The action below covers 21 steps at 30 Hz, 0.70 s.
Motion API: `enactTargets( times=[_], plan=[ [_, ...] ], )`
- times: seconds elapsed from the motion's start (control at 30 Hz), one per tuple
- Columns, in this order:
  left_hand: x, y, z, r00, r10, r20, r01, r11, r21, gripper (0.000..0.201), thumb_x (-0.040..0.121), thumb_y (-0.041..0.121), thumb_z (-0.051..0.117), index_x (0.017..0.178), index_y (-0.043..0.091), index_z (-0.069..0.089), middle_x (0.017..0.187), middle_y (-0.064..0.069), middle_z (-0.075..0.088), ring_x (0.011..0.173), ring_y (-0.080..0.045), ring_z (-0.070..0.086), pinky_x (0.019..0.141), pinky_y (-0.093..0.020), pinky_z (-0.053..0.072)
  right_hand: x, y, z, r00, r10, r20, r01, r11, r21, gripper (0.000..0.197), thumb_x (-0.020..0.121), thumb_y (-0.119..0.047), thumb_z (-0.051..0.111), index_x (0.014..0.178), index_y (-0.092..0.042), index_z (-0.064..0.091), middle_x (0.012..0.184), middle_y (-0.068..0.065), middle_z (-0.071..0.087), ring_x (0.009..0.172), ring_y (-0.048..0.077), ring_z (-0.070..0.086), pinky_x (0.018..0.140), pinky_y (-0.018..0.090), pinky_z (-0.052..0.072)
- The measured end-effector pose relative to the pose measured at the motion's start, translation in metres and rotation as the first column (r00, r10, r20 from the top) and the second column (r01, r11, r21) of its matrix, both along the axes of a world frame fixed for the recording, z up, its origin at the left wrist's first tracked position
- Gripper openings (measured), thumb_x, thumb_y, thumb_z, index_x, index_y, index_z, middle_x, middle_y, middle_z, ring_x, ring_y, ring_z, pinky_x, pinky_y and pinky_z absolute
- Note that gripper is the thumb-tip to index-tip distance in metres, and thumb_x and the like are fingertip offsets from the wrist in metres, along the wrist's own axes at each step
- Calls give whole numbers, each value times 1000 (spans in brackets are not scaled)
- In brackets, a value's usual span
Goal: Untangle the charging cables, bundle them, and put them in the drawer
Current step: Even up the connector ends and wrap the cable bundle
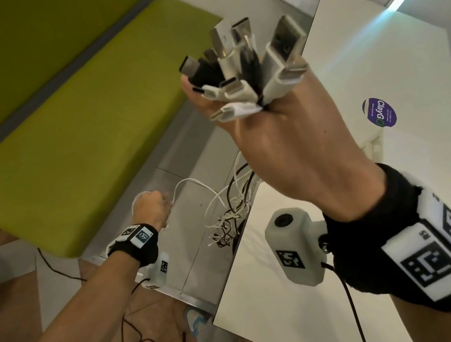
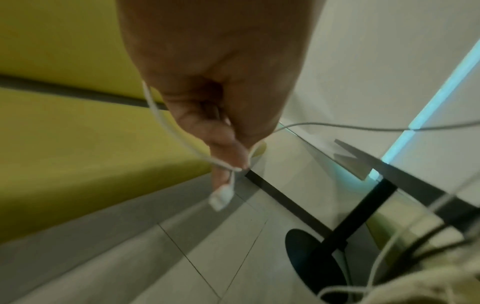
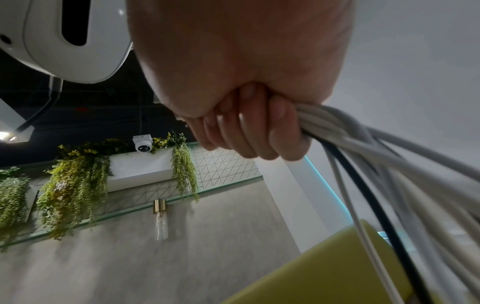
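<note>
My right hand point(image 1: 275, 128) is raised high and grips a bunch of white and black charging cables just below their plugs point(image 1: 248, 68), which fan out above the fist. In the right wrist view the fingers point(image 3: 259, 131) curl round the cable bunch point(image 3: 363, 144). The cables point(image 1: 233, 205) hang down in a tangle beside the white table's edge. Lower left, my left hand point(image 1: 151, 208) pinches one white cable point(image 1: 190, 184) pulled out sideways from the tangle. In the left wrist view the fingertips point(image 2: 226, 156) hold that white cable near its white plug point(image 2: 221, 197). No drawer is visible.
A white table point(image 1: 347, 83) with a purple sticker point(image 1: 378, 112) lies under my right arm. A yellow-green bench point(image 1: 73, 124) runs along the left. The table's black post and round base point(image 2: 317, 259) stand on grey floor tiles.
</note>
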<state>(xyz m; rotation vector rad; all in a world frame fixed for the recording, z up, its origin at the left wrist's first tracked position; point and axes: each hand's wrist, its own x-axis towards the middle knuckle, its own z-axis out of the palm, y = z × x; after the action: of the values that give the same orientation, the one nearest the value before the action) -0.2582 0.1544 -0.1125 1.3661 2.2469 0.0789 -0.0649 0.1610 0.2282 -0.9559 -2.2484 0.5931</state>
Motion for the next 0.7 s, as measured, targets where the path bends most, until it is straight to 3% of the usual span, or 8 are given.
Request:
enactTargets(
  times=[0.1, 0.23, 0.4, 0.43, 0.5, 0.6, 0.63, 0.7],
  plan=[
    [-2, 3, 6, 995, 75, 60, -79, 994, 68, 22, 91, 21, 61, 108, 21, 74, 83, -11, 73, 76, -27, 66, 70, -33, 54, 1, -3, 3, 1000, 5, -6, -5, 999, -42, 21, 90, -6, 52, 73, 1, 62, 61, 13, 57, 56, 25, 43, 50, 33, 34],
    [-10, -4, -3, 992, 100, 82, -105, 993, 60, 34, 82, 29, 77, 115, 19, 72, 111, -14, 72, 105, -30, 66, 91, -37, 50, 2, -5, 3, 1000, 3, -11, -3, 998, -63, 20, 89, -6, 53, 72, 2, 61, 59, 12, 54, 57, 26, 43, 49, 32, 33],
    [5, 4, 34, 949, -35, 314, -44, 970, 240, 32, 90, 37, 65, 119, 22, 67, 105, 0, 69, 88, -8, 60, 90, -35, 51, 6, -4, -1, 998, -14, -60, 11, 999, -40, 20, 89, -3, 53, 71, 2, 60, 63, 16, 57, 56, 27, 44, 52, 39, 34],
    [14, 6, 57, 879, -99, 466, -69, 942, 329, 30, 91, 37, 63, 118, 24, 66, 107, 3, 68, 91, -5, 61, 94, -39, 52, 6, -3, -2, 998, -17, -66, 14, 999, -32, 20, 90, -2, 53, 71, 1, 59, 63, 15, 57, 56, 28, 44, 52, 38, 35],
    [34, 4, 119, 607, -302, 735, -126, 877, 464, 31, 90, 38, 64, 120, 29, 63, 119, 9, 68, 110, -4, 62, 102, -41, 49, 5, -3, -4, 995, -15, -94, 12, 999, -34, 25, 90, 1, 54, 66, -8, 51, 58, 7, 51, 55, 27, 42, 48, 29, 32],
    [57, -8, 210, 258, -600, 757, -5, 783, 623, 40, 79, 30, 75, 116, 31, 61, 117, 34, 62, 115, 14, 53, 97, -12, 42, 3, -3, -6, 990, -16, -139, 13, 1000, -23, 23, 87, 3, 56, 69, -11, 53, 59, 5, 59, 56, 21, 51, 49, 24, 38],
    [66, -10, 229, 212, -657, 724, 80, 750, 657, 42, 77, 16, 76, 112, 33, 60, 114, 43, 58, 113, 21, 50, 94, -4, 38, 3, -3, -7, 989, -15, -149, 10, 999, -36, 18, 87, 3, 56, 70, -3, 58, 62, 10, 63, 56, 22, 53, 52, 30, 40],
    [86, -10, 246, 269, -699, 662, 167, 711, 683, 47, 78, -3, 69, 98, 36, 54, 98, 53, 54, 100, 33, 46, 82, 7, 34, 2, -4, -10, 982, -35, -186, 26, 998, -49, 15, 87, 0, 56, 74, 5, 62, 65, 18, 62, 60, 31, 52, 57, 41, 38]
  ],
)
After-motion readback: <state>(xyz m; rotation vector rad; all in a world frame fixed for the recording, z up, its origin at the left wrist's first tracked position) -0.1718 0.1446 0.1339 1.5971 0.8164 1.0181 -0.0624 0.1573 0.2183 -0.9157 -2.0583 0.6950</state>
